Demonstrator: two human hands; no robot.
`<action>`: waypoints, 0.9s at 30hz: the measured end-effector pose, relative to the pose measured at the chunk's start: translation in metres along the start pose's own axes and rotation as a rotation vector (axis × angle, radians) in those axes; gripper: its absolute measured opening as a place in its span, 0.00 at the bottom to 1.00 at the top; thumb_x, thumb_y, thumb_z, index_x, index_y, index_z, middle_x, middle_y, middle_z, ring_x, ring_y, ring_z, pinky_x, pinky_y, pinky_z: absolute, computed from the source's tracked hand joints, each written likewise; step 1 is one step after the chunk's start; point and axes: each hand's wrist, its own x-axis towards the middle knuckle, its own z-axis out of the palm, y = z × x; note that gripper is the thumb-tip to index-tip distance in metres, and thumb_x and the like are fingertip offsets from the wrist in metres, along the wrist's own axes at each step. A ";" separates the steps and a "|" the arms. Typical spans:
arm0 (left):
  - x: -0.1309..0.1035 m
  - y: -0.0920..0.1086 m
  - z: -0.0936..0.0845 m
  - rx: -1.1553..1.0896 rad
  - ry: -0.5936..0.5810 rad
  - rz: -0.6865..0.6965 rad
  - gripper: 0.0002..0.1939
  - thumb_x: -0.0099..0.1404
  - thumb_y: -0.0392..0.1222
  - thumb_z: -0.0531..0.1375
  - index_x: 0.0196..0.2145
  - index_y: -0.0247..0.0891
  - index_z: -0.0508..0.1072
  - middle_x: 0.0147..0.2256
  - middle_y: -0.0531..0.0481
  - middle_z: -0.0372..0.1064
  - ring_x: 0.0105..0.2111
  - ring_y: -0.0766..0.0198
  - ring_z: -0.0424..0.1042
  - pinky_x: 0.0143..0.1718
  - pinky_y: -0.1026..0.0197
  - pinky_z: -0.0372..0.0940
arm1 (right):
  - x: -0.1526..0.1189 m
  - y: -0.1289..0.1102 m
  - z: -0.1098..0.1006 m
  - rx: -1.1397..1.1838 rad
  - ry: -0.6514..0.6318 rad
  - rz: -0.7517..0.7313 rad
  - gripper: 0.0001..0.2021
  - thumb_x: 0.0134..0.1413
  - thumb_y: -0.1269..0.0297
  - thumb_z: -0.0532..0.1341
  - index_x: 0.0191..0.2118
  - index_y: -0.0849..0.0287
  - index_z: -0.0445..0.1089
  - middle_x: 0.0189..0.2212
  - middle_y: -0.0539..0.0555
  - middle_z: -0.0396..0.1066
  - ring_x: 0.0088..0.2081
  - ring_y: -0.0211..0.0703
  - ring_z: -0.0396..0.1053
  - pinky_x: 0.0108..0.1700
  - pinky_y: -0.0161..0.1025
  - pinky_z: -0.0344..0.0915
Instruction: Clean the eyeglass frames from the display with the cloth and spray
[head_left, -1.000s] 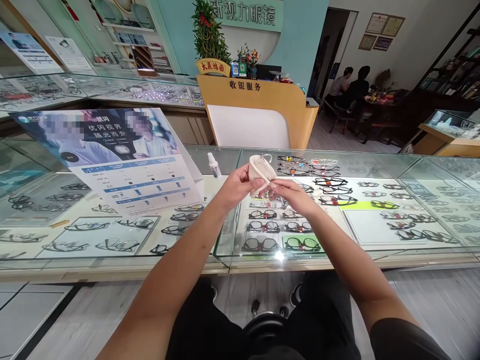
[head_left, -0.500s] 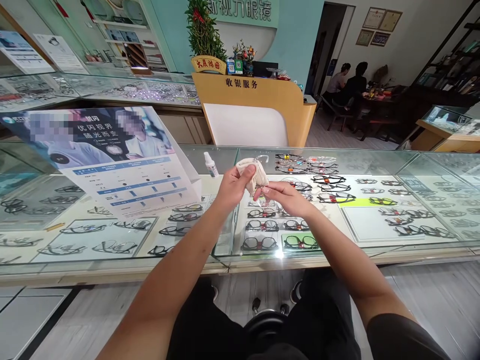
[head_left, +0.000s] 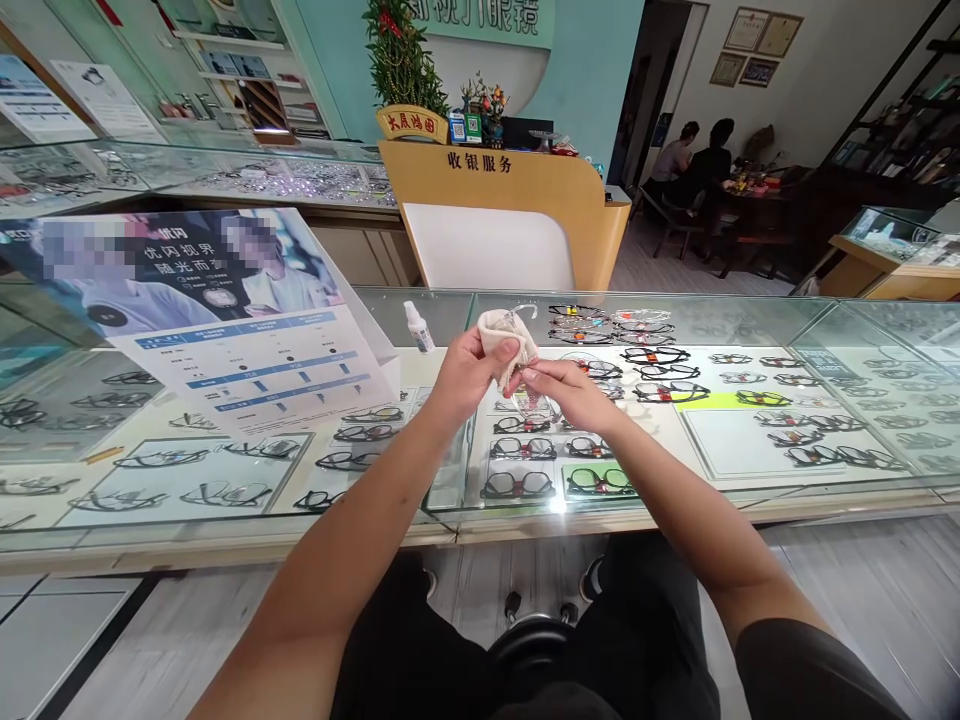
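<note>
Both hands are raised over the clear glass display counter (head_left: 750, 320), meeting near its middle. Left hand (head_left: 466, 372): fingers clamped on a soft cream-coloured cloth (head_left: 495, 324), thumb pressed across its front. Right hand (head_left: 571, 392): thumb and fingertips together, pinching the transparent-framed eyeglasses (head_left: 534, 311) at the cloth's lower right edge; exact contact point partly hidden. Eyeglasses sit between the two hands, partly covered by cloth; a curved clear end projects above it, a clear rim shows below. Left of the hands, apart from them: small white plastic spray bottle (head_left: 418, 328), tilted in view; further left, large blue-and-white printed card sign (head_left: 255, 350). Rows of dark-rimmed spectacles (head_left: 523, 450) lie beneath the hands.
</note>
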 end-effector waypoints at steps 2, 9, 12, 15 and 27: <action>0.002 -0.002 -0.001 0.004 0.043 0.017 0.29 0.62 0.68 0.77 0.39 0.38 0.80 0.27 0.51 0.78 0.17 0.68 0.68 0.23 0.60 0.66 | 0.000 -0.001 0.003 -0.031 0.005 -0.013 0.30 0.68 0.30 0.63 0.39 0.56 0.85 0.37 0.53 0.75 0.38 0.43 0.66 0.47 0.42 0.68; 0.002 0.010 -0.006 -0.078 -0.070 -0.050 0.28 0.62 0.65 0.78 0.42 0.36 0.83 0.35 0.44 0.83 0.32 0.58 0.80 0.35 0.57 0.75 | 0.000 -0.005 0.000 0.087 0.058 0.003 0.28 0.67 0.33 0.66 0.37 0.56 0.85 0.39 0.56 0.81 0.39 0.45 0.67 0.48 0.43 0.69; 0.001 0.013 -0.008 -0.056 -0.129 -0.098 0.27 0.59 0.56 0.81 0.47 0.35 0.83 0.41 0.42 0.84 0.37 0.57 0.81 0.37 0.57 0.75 | 0.001 0.000 -0.002 0.093 0.075 0.019 0.28 0.67 0.35 0.65 0.36 0.56 0.84 0.36 0.56 0.81 0.38 0.45 0.66 0.47 0.44 0.68; 0.001 0.007 -0.007 -0.022 -0.116 -0.079 0.28 0.57 0.52 0.83 0.48 0.37 0.80 0.37 0.46 0.83 0.27 0.64 0.76 0.30 0.59 0.71 | 0.003 0.006 -0.001 0.062 0.067 0.015 0.29 0.66 0.32 0.65 0.35 0.56 0.84 0.35 0.55 0.79 0.37 0.44 0.65 0.45 0.43 0.68; 0.002 0.004 -0.006 -0.072 -0.068 -0.058 0.27 0.62 0.62 0.79 0.43 0.36 0.82 0.33 0.47 0.80 0.29 0.62 0.76 0.34 0.58 0.73 | 0.001 0.001 -0.002 0.042 0.108 -0.008 0.27 0.70 0.37 0.64 0.35 0.56 0.85 0.36 0.56 0.81 0.39 0.45 0.67 0.47 0.43 0.67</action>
